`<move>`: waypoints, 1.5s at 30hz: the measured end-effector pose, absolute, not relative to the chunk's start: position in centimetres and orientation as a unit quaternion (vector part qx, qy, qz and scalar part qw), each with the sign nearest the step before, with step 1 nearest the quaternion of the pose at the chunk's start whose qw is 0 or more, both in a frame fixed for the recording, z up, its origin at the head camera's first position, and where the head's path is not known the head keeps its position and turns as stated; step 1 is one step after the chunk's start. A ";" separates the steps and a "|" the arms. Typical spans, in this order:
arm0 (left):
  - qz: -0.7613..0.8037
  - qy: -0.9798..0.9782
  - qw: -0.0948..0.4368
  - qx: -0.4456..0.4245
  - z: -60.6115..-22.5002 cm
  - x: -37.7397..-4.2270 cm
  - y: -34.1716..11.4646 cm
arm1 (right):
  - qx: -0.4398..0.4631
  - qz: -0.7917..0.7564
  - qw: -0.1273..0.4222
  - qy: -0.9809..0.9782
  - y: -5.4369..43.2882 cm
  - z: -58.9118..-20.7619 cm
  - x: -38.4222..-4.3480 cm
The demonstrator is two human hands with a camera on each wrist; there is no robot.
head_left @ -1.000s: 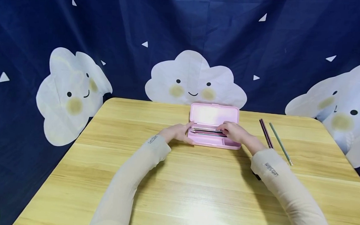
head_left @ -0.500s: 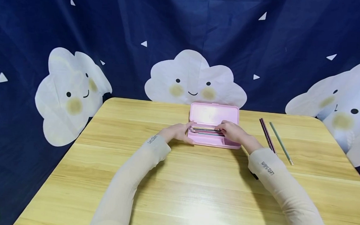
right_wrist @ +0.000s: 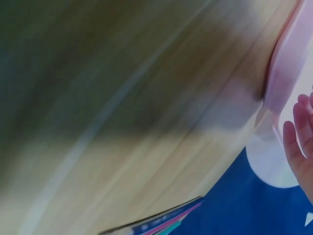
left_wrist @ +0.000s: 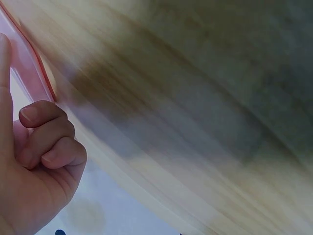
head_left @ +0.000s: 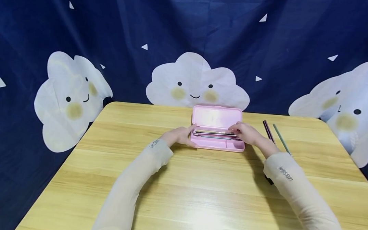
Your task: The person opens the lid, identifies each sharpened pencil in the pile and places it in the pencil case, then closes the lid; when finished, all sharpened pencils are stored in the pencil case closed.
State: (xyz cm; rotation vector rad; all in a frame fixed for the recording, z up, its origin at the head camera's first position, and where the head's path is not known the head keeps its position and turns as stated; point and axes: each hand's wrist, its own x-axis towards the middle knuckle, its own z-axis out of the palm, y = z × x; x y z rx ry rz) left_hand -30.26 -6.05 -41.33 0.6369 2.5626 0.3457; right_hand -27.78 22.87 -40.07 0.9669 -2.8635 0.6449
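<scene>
A pink pencil case point(head_left: 218, 117) lies open near the table's back edge, its lid raised against the backdrop. Several pencils point(head_left: 212, 133) lie lengthwise in its rear compartment. At the case's left end, my left hand point(head_left: 180, 135) grips it, thumb at the front edge and fingers at the back corner. In the left wrist view, several fingers point(left_wrist: 51, 134) are curled beside the pink case wall point(left_wrist: 32, 73). My right hand point(head_left: 246, 133) is over the case's right end, fingertips at the pencils' ends. The right wrist view shows only some of its loosely bent fingers point(right_wrist: 301, 129).
Right of the case, dark pencils point(head_left: 268, 130) and a green pencil point(head_left: 281, 138) lie on the wooden table point(head_left: 181, 183), partly hidden by the right forearm. Behind the table hangs a dark blue cloth point(head_left: 182, 22) with white clouds.
My right hand first moved slightly left over the pencils, then back right toward the case's end, uncovering more of the pencils and the small right compartment. My left hand has stayed on the case.
</scene>
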 end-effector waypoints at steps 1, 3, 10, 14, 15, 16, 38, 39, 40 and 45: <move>0.126 0.936 0.235 0.232 -41.4 -30.3 -6.1 | 0.308 0.210 0.024 -0.928 23.2 -40.1 -27.7; 0.125 0.937 0.227 0.235 -41.5 -30.2 -6.1 | 0.298 0.213 0.022 -0.930 23.8 -40.0 -27.6; 0.096 0.944 0.195 0.247 -41.1 -29.4 -6.0 | 0.278 0.219 0.019 -0.935 25.6 -39.9 -27.4; 0.090 0.945 0.185 0.252 -41.0 -29.2 -6.0 | 0.271 0.224 0.023 -0.936 26.4 -40.2 -27.5; 0.092 0.945 0.186 0.254 -40.9 -29.2 -6.0 | 0.268 0.225 0.023 -0.936 26.5 -40.3 -27.5; 0.092 0.944 0.188 0.255 -40.9 -29.2 -6.0 | 0.266 0.226 0.022 -0.937 26.7 -40.4 -27.5; 0.101 0.934 0.194 0.283 -40.9 -29.0 -7.1 | 0.152 0.293 -0.044 -0.943 27.2 -40.7 -29.6; 0.102 0.934 0.193 0.282 -40.9 -29.0 -7.0 | 0.147 0.296 -0.049 -0.942 27.1 -40.7 -29.7; 0.102 0.935 0.193 0.280 -40.8 -29.0 -7.0 | 0.142 0.300 -0.055 -0.942 27.0 -40.8 -29.9; 0.103 0.938 0.195 0.267 -40.7 -28.9 -7.0 | 0.121 0.328 -0.082 -0.933 26.5 -41.1 -30.3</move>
